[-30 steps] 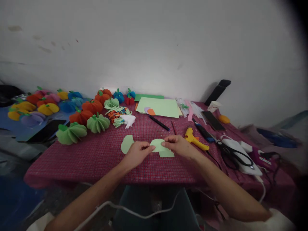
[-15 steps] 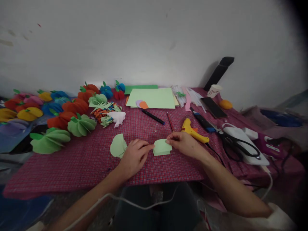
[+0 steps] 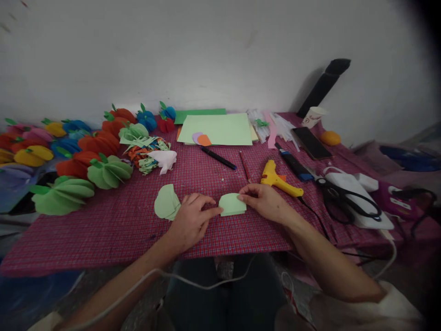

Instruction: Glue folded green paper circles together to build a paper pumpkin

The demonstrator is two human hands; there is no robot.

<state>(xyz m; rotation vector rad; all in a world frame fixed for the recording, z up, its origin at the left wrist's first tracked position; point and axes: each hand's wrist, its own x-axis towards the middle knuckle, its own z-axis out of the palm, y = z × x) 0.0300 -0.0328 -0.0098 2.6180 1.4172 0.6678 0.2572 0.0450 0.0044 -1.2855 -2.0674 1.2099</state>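
My right hand (image 3: 267,202) pinches the right side of a pale green rounded paper piece (image 3: 232,202) — my left hand (image 3: 193,219) touches its left edge with a fingertip. Just left of that hand lie overlapping pale green cutouts (image 3: 166,202) on the red checked tablecloth (image 3: 127,230). Beyond my hands are a black marker (image 3: 218,158) and a red pencil (image 3: 245,166); a yellow glue gun (image 3: 275,178) lies near my right hand — black-handled scissors (image 3: 336,195) farther right

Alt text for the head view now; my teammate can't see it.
The right hand holds the right edge of a pale green paper piece; the left hand touches its left edge. On the red checked tablecloth, green cutouts lie beside the left hand and a yellow glue gun beyond the right; paper pumpkins crowd the left side.
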